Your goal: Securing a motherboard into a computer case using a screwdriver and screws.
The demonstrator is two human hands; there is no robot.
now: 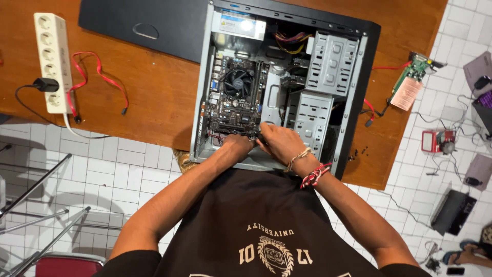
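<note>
Open computer case [353, 102], side panel [143, 25] off at 10 o'clock | left hand [237, 145], right hand [279, 142] curled at motherboard [233, 97] 6 o'clock edge; grasped item hidden | work underway, case unclosed.

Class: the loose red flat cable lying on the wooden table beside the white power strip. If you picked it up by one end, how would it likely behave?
The red cable lies in loose curves, so it would probably droop and swing rather than hold a shape. It looks thin, so likely very light. Part of it runs by the power strip, so it might snag there when pulled.
</note>
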